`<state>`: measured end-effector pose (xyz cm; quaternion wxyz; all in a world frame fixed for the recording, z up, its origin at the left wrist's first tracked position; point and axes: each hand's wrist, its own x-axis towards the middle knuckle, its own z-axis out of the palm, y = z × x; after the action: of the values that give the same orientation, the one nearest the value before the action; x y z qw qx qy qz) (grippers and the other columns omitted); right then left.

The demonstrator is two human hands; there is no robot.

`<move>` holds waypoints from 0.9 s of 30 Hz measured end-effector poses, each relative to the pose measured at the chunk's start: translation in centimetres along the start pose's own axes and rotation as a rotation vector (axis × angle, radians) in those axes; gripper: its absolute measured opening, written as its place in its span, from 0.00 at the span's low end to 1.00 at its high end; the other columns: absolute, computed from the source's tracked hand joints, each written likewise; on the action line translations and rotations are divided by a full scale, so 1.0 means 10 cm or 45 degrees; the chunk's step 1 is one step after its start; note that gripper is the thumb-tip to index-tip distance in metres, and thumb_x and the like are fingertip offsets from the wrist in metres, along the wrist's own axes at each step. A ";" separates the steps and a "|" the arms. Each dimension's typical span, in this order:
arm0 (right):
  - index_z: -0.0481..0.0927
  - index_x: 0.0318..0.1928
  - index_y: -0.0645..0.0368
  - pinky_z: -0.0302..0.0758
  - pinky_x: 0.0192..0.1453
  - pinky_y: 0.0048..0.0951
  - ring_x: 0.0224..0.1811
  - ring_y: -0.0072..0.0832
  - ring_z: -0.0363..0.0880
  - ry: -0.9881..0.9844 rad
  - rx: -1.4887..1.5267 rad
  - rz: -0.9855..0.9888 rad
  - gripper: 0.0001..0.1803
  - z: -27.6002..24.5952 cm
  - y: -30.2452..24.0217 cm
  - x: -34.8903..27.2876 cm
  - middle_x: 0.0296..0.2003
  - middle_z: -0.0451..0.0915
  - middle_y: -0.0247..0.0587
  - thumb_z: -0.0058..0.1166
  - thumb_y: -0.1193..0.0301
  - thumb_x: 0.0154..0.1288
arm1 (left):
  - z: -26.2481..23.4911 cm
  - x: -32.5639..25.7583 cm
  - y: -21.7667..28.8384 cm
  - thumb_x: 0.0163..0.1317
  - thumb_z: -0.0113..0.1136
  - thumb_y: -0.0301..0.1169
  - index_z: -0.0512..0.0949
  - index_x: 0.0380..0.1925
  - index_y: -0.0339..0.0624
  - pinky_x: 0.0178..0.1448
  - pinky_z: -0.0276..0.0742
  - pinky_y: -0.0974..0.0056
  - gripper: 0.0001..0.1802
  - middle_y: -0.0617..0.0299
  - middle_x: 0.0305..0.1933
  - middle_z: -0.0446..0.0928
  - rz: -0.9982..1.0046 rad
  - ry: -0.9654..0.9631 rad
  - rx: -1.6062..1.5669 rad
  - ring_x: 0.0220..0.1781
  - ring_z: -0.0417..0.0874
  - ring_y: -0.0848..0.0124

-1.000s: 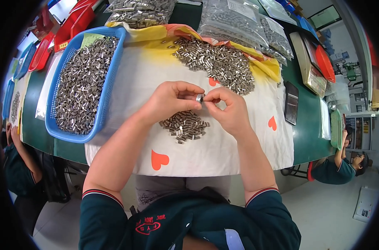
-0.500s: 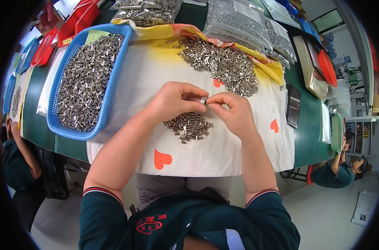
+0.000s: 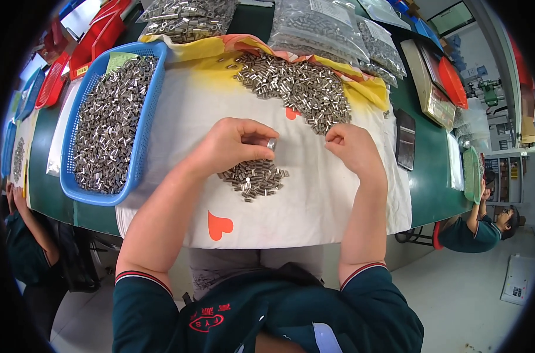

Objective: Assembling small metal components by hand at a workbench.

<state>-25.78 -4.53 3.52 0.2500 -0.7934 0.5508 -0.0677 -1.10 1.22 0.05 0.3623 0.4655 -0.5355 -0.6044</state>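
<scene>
My left hand [image 3: 235, 144] is closed, pinching a short shiny metal cylinder [image 3: 271, 143] between thumb and fingertips. Just below it, a small heap of short metal pieces [image 3: 253, 180] lies on the white cloth [image 3: 291, 215]. My right hand [image 3: 359, 148] hovers to the right, thumb and fingers pressed together near the lower edge of the large pile of metal pieces [image 3: 303, 88]. Whatever sits in that pinch, if anything, is too small to make out. The large pile spreads over the far part of the cloth, by its yellow and orange border.
A blue plastic basket [image 3: 66, 176] full of similar metal pieces stands at the left. Clear bags of metal parts [image 3: 317, 26] line the back. On the right lie a dark phone-like object [image 3: 405, 140] and a red tray [image 3: 453, 85]. Other people sit at both sides.
My right hand has drawn away to the right from my left hand, toward the large pile's edge. The left hand still holds the metal cylinder. The whole view has shifted slightly.
</scene>
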 end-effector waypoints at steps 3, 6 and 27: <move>0.76 0.30 0.62 0.69 0.32 0.24 0.26 0.22 0.72 -0.020 -0.108 -0.096 0.06 0.07 -0.08 0.00 0.25 0.75 0.35 0.55 0.75 0.49 | 0.02 0.00 0.01 0.47 0.63 0.23 0.77 0.39 0.34 0.40 0.73 0.75 0.16 0.64 0.31 0.77 0.007 0.004 -0.048 0.34 0.75 0.80; 0.76 0.30 0.62 0.69 0.34 0.23 0.28 0.22 0.72 0.024 0.373 -0.259 0.05 0.15 -0.35 -0.03 0.27 0.76 0.35 0.54 0.75 0.51 | 0.01 0.01 -0.01 0.48 0.63 0.23 0.76 0.40 0.34 0.39 0.73 0.75 0.16 0.64 0.31 0.77 -0.021 0.037 -0.086 0.34 0.75 0.81; 0.76 0.27 0.63 0.70 0.31 0.21 0.27 0.20 0.73 0.370 0.343 -0.568 0.04 0.53 -0.57 -0.06 0.25 0.76 0.33 0.55 0.81 0.48 | 0.06 0.00 -0.01 0.47 0.65 0.24 0.77 0.39 0.33 0.40 0.74 0.74 0.17 0.63 0.32 0.77 -0.015 0.135 -0.067 0.33 0.76 0.80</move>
<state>-19.22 -0.77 1.74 0.2506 -0.8365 0.3790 -0.3063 -1.71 1.40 -0.05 0.3989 0.4902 -0.4967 -0.5948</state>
